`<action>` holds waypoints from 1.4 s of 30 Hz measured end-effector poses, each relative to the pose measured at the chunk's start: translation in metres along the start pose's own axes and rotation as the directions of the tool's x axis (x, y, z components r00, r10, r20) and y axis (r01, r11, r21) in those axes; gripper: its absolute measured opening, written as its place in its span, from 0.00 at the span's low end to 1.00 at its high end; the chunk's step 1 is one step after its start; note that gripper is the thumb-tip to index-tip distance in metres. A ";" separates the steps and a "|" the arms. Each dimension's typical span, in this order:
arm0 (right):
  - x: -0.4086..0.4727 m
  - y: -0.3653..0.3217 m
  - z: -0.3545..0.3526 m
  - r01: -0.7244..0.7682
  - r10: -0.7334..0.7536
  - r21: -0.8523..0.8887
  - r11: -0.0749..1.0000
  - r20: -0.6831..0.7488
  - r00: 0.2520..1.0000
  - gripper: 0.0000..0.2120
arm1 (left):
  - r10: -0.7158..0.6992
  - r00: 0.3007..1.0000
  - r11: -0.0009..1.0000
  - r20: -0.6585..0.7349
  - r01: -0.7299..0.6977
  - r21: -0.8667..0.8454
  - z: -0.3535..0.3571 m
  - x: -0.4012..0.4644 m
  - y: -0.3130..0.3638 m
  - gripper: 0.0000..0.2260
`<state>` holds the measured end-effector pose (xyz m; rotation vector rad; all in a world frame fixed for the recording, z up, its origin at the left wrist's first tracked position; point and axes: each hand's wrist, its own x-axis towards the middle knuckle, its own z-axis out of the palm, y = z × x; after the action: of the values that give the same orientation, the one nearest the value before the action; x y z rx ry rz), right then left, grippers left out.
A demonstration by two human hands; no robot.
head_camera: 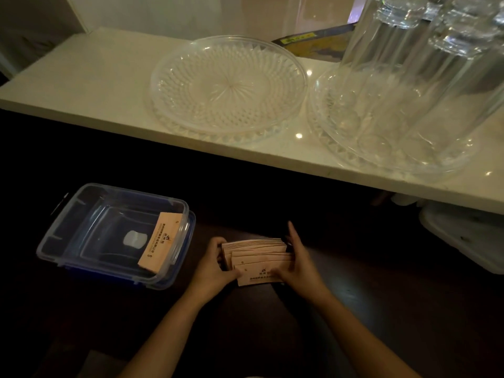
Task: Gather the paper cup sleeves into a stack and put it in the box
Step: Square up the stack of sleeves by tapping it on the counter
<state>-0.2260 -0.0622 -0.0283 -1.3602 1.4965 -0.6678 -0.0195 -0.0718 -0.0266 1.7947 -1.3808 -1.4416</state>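
A fanned stack of tan paper cup sleeves rests on the dark lower surface. My left hand grips its left end, fingers curled around the edge. My right hand presses against its right end, fingers extended along the side. To the left stands a clear plastic box with a blue-trimmed rim. Inside it a few sleeves lean against the right wall.
A white counter runs above and behind, carrying a clear cut-glass plate and a second plate loaded with upturned glasses. Pale plastic containers sit under the counter at right.
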 end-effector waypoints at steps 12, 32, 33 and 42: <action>-0.032 0.028 -0.017 0.185 -0.175 -0.321 0.929 0.060 0.983 0.32 | 0.078 0.993 0.997 0.094 -0.076 -0.020 0.031 -0.029 -0.009 0.33; -0.115 0.065 0.012 0.112 -0.174 -0.259 0.959 -0.231 0.957 0.32 | 0.088 0.989 0.974 0.117 -0.061 -0.217 0.093 -0.083 -0.035 0.38; -0.115 0.063 0.015 0.102 -0.164 -0.251 0.963 -0.241 0.957 0.32 | 0.096 0.991 0.979 0.097 -0.076 -0.188 0.094 -0.083 -0.037 0.35; -0.127 0.067 0.017 0.069 -0.146 -0.359 0.931 -0.192 0.971 0.33 | 0.171 0.985 0.982 -0.010 -0.171 -0.085 0.103 -0.092 -0.040 0.28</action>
<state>-0.2506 0.0776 -0.0573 -1.6944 1.7872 -0.6544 -0.0920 0.0497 -0.0533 1.5834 -1.4132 -1.3857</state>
